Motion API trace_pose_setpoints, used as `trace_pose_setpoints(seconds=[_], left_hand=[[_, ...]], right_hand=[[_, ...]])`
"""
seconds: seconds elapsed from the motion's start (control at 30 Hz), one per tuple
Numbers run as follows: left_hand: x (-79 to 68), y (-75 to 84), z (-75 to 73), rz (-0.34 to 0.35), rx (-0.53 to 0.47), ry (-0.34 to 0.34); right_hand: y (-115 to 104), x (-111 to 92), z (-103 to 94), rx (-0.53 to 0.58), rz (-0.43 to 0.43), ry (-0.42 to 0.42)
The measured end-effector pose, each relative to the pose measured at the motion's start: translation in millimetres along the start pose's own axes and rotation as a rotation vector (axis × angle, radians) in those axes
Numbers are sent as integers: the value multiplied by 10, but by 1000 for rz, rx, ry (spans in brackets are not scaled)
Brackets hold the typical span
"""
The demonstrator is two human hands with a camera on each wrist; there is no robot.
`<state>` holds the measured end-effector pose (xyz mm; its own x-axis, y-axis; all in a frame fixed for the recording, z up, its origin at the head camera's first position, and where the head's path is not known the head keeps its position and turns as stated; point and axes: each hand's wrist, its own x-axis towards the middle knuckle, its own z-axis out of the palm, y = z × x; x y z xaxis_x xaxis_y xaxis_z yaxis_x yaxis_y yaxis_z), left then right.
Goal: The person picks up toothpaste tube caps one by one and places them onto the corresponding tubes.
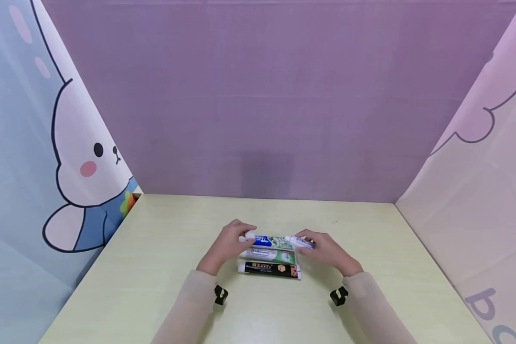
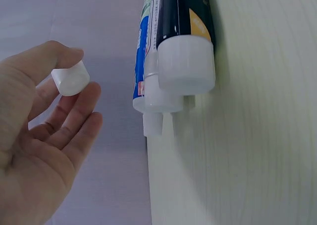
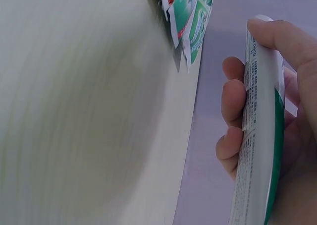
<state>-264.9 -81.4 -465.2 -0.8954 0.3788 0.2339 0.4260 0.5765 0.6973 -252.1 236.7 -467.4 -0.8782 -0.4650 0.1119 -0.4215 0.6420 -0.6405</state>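
My left hand [image 1: 232, 240] pinches a small white cap [image 2: 72, 79] between thumb and fingers, to the left of the laid-out toothpaste tubes. With my right hand [image 1: 324, 247] I grip a white and green toothpaste tube [image 3: 260, 121], thumb on one side and fingers curled round the other. Its label side [image 1: 302, 242] shows in the head view, above the right end of the row. Three tubes lie side by side: a blue and green one [image 1: 268, 241] at the back, a white and green one [image 1: 273, 255] in the middle, a black one [image 1: 268, 269] in front.
The tubes lie on a pale wooden table [image 1: 155, 286]. A purple cloth [image 1: 258, 95] stands behind its far edge. Printed cloths flank it, a rabbit one [image 1: 86, 167] on the left and a pink and white one [image 1: 477, 191] on the right.
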Motion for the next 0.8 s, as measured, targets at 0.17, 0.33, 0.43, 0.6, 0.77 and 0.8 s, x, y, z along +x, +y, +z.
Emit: trace_pose_setpoints(seconds=[0.17,0.33,0.43,0.6,0.77,0.8], left_hand=[[5,33,32,20,-32,-21],[12,59,56,17,-89,-44],[16,72,72,8,-101,-60],[24,80,101,6,-110,-70],[41,109,122,5,-122,-96],[42,119,124,1,-125,-103]], right_hand=[[-38,18,24,14,-6,-19],[-59,37,53,48,-19,-30],[-60,49,67,55,-19,-39],[-63,62,82,57,-33,-45],[-82,70,77,67,-49,-52],[-87,74,76,65,-54,-52]])
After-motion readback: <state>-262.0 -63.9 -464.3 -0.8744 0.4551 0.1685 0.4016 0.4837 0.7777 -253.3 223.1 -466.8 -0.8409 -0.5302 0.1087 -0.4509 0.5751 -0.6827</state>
